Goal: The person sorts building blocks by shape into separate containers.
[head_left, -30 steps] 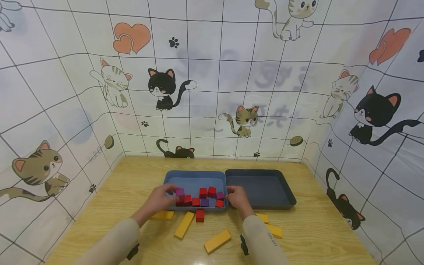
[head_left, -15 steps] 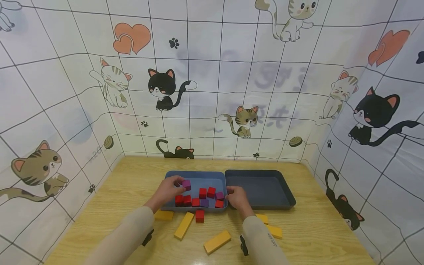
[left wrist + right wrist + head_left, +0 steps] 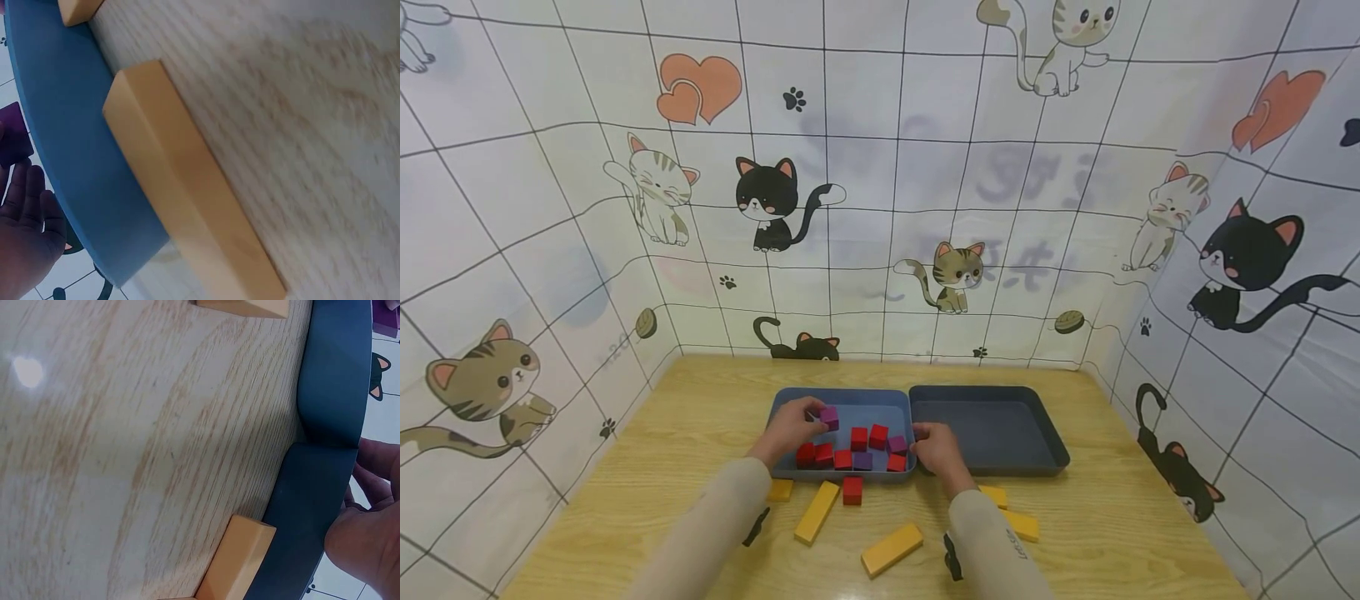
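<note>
Purple cube (image 3: 829, 417) pinched in left hand (image 3: 790, 429) above blue tray (image 3: 850, 402)'s bare far half; right hand (image 3: 936, 448) grips that tray's right rim beside dark tray (image 3: 992, 433)

Two trays sit on the counter (image 3: 1075, 517): a blue tray (image 3: 850, 400) and a dark grey tray (image 3: 992, 425). Seven red cubes show: six in the blue tray, one red cube (image 3: 852, 490) outside. Three purple cubes, one purple cube (image 3: 829, 417) held. Five yellow blocks, among them a long yellow block (image 3: 892, 547).
</note>
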Demonstrator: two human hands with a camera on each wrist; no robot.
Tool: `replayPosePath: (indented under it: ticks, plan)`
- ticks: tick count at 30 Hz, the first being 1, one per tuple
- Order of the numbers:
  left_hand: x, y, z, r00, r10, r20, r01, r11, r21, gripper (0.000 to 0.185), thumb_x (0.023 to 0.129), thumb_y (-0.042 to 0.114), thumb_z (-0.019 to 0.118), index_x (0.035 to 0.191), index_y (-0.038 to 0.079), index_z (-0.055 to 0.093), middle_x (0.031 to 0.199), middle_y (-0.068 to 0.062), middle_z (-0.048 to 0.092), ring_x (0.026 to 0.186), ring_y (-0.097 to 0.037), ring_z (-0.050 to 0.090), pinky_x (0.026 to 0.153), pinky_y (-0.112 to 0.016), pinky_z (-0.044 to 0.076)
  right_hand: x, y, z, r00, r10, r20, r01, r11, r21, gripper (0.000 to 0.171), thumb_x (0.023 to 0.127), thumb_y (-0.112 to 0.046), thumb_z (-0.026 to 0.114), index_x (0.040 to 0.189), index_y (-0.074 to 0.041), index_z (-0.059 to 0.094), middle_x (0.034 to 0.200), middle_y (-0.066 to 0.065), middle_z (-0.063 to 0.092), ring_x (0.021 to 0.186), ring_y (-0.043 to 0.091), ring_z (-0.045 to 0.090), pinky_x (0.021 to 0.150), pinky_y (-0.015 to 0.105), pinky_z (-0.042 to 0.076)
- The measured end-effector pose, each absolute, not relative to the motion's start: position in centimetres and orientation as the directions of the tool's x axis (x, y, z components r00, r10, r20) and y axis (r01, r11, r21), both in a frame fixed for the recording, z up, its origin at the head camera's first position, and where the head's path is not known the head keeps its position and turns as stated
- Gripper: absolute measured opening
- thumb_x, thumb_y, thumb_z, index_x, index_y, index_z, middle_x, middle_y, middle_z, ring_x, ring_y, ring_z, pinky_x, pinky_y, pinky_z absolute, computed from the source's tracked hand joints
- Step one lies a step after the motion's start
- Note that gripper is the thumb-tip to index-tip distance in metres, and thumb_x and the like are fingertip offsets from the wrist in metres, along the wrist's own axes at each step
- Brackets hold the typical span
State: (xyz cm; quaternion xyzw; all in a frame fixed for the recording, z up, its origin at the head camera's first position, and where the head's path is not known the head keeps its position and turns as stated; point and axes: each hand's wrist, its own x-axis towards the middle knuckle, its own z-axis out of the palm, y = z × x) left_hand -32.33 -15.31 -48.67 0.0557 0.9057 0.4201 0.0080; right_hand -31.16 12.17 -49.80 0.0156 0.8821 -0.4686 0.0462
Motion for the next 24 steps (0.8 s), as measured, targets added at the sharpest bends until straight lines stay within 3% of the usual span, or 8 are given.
replayPosePath:
  ticks: [24]
  plan:
    - [-32.7, -13.7, -50.0, -0.986, 0.167, 0.019, 0.130, 0.689, 0.713, 0.030, 0.085, 0.011, 0.074, 0.113, 0.004, 0.068, 0.101, -0.007, 0.067, 0.091, -0.023, 0.060, 0.086, -0.045, 0.051, -31.3, 12.2, -50.0, -0.997, -0.019, -0.073, 0.050, 0.568, -0.821, 0.042, 0.086, 0.007, 0.066, 0.128, 0.006, 0.063, 0.116, 0.020, 0.067, 0.111, 0.036, 0.060, 0.090, 0.046, 0.053]
